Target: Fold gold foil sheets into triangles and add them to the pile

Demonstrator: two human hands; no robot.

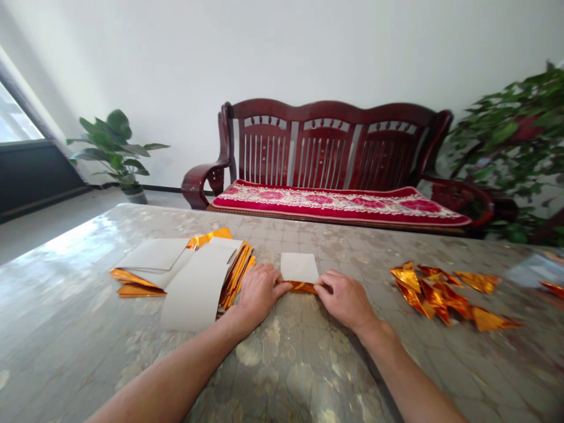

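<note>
A small sheet of foil paper (299, 266) lies on the table in front of me, white side up, with a folded gold strip along its near edge. My left hand (263, 286) pinches the left end of that strip. At the right end, my right hand (346, 296) is closed on it between thumb and fingers. Just left of my left hand is a stack of foil paper (194, 288), with white faces and gold edges showing. Several folded gold foil pieces (436, 294) lie in a loose pile to the right of my right hand.
The table (282, 364) has a patterned, shiny cover. A clear plastic bag (535, 271) is at its right side. Beyond the far edge stands a dark red wooden bench (326, 150) with a red floral cushion (343, 202). Potted plants (117, 147) stand on both sides.
</note>
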